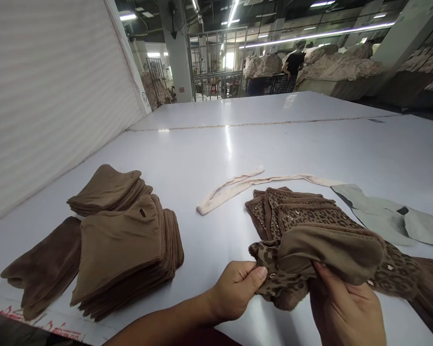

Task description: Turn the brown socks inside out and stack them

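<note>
Both hands hold one brown fabric piece (328, 250), plain on one face and leopard-printed on the other, above the front right of the table. My left hand (238, 288) pinches its leopard-printed edge between thumb and fingers. Under the plain part, my right hand (346, 307) grips the cloth with the thumb on top; its other fingers are partly hidden. Just behind lies a fanned pile of leopard-print pieces (306, 211). More leopard and brown cloth (397, 271) reaches toward the right edge.
Stacks of brown pieces (122, 240), (104, 187) and a darker folded pile (46, 259) sit at left. A pale fabric strip (231, 190) and grey-green sheet (378, 211) lie on the white table (202, 149). White sheeting (57, 81) rises at left; a person (294, 65) stands far back.
</note>
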Demonstrator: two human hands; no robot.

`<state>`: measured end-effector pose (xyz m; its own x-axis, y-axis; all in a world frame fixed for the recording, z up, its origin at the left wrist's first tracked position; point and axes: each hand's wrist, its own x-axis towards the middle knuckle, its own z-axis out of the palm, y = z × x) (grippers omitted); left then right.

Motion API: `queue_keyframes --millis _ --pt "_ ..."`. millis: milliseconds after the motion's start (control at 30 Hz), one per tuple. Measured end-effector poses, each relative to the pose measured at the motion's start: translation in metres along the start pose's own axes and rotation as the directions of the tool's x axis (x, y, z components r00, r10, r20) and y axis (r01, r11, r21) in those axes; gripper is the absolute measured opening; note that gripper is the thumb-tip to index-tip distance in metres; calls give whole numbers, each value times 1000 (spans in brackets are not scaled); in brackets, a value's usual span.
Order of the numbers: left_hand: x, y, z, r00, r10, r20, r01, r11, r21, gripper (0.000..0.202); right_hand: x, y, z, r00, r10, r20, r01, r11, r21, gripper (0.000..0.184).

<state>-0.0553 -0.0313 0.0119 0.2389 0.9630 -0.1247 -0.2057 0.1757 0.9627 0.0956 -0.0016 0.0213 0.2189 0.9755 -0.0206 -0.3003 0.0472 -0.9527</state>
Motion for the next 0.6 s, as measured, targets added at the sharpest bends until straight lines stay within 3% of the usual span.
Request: queue_keyframes --millis 67,133,167,233,300,333,400,467,500,600 --pt "-3 3 -6 988 -86 127 95 994 -62 56 5 -2 -2 999 36 -8 -34 991 128 18" --pt "-3 14 -18 961 -139 238 146 989 -9 54 10 0 -10 1000 12 19 -14 993 119 19" --pt "-2 22 -26 961 -133 241 129 991 32 52 11 1 -16 999 1 49 -5 997 72 18" --pt "3 43 -41 998 1 65 -6 997 75 48 11 4 -27 990 6 140 -1 999 -36 17" --pt "11 62 -51 965 211 -158 -194 974 116 38 8 6 -31 969 42 244 -23 997 -80 17" --pt "16 69 -53 946 276 -170 -255 958 132 33 5 6 -31 954 66 291 -47 996 -72 17" --pt "23 75 -50 966 258 28 -259 957 128 30 -1 8 -26 935 97 341 -94 995 -26 16" --pt "28 71 -39 954 113 279 -148 983 109 35 -5 10 -19 943 110 313 -114 993 -6 18" --pt "28 65 -32 942 54 332 -89 992 93 39 -6 10 -16 956 109 272 -111 994 -9 20" --pt "24 40 -11 970 -39 241 53 997 -49 49 -5 6 -13 989 88 118 -80 994 -71 21"
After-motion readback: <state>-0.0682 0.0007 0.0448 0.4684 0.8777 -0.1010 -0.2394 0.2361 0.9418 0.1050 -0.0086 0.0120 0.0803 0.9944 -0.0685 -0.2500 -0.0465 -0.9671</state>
